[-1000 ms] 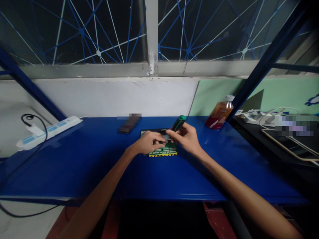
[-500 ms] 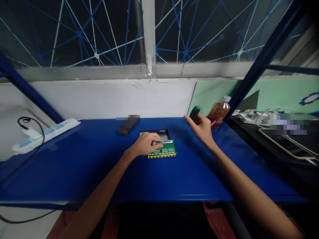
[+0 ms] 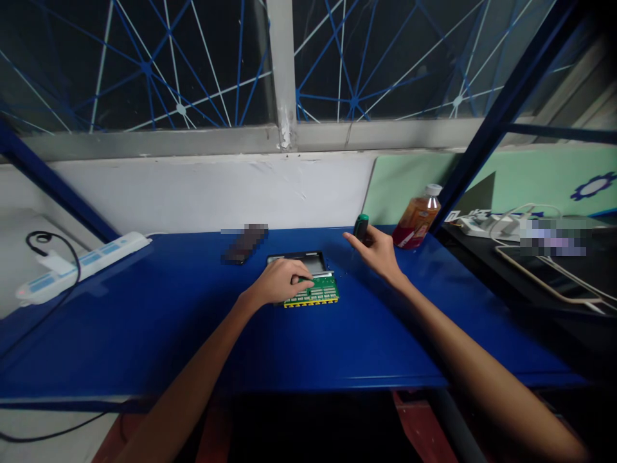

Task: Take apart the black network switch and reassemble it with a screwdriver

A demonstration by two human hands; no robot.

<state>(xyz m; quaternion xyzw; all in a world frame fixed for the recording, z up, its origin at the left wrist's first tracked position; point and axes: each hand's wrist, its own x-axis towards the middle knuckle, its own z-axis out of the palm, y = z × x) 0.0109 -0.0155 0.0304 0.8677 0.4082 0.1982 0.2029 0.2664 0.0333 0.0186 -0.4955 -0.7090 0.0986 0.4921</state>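
On the blue table lies a green circuit board [image 3: 324, 287] with rows of white parts and a yellow front edge. A dark, shallow case [image 3: 315, 262] sits right behind it, and a thin silvery strip [image 3: 326, 274] runs along where they meet. My left hand [image 3: 285, 280] is closed over the left part of the board, thumb and fingers bent on it, covering that side. Off the table to the right, my right hand [image 3: 376, 249] grips a screwdriver [image 3: 361, 226] by its green and black handle, which points up; its shaft is hardly visible.
A blurred dark phone-like object [image 3: 245, 244] lies behind to the left. A drink bottle [image 3: 418, 217] stands beyond my right hand. A white power strip [image 3: 87, 267] with a black cable is at the left, and white cables [image 3: 523, 247] lie on the black surface at right.
My right hand has come left and slightly down with the screwdriver, nearer the board. The left hand stays over the board, with more of the silvery strip's front side uncovered. The view has shifted slightly.
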